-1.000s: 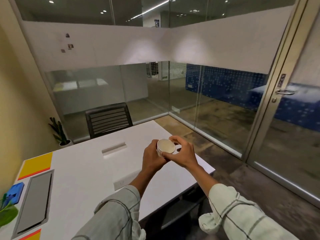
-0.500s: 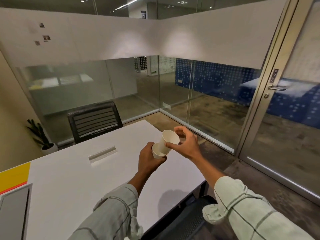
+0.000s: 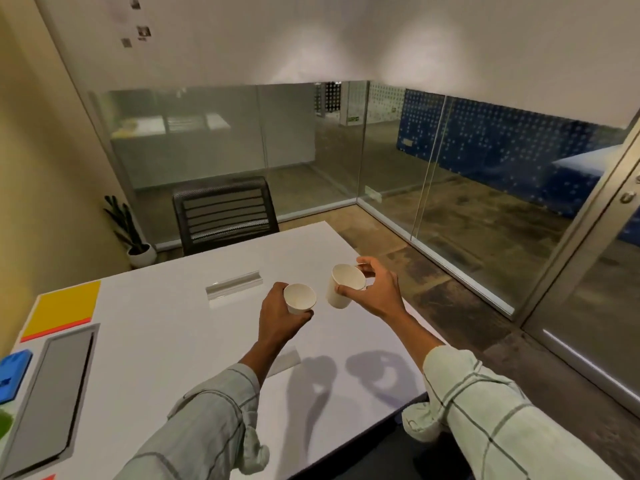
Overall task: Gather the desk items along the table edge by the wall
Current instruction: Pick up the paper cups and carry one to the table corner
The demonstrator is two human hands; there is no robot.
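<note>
I hold two white paper cups above the white table (image 3: 180,334). My left hand (image 3: 277,317) grips one paper cup (image 3: 300,298) from the side, its mouth tilted toward me. My right hand (image 3: 375,292) pinches the other paper cup (image 3: 344,285) by its rim, a short gap to the right of the first. Both cups look empty. By the yellow wall on the left lie a yellow pad (image 3: 64,308) and a blue item (image 3: 12,375).
A grey tray-like panel (image 3: 48,393) sits in the table near the left wall, and a silver strip (image 3: 232,284) lies mid-table. A black chair (image 3: 223,213) stands at the far end, a potted plant (image 3: 133,237) on the floor. Glass partitions enclose the right side.
The two nested cups have come apart: my right hand lifted the inner one out and moved it right, my left kept the outer one. The camera tilted down and left.
</note>
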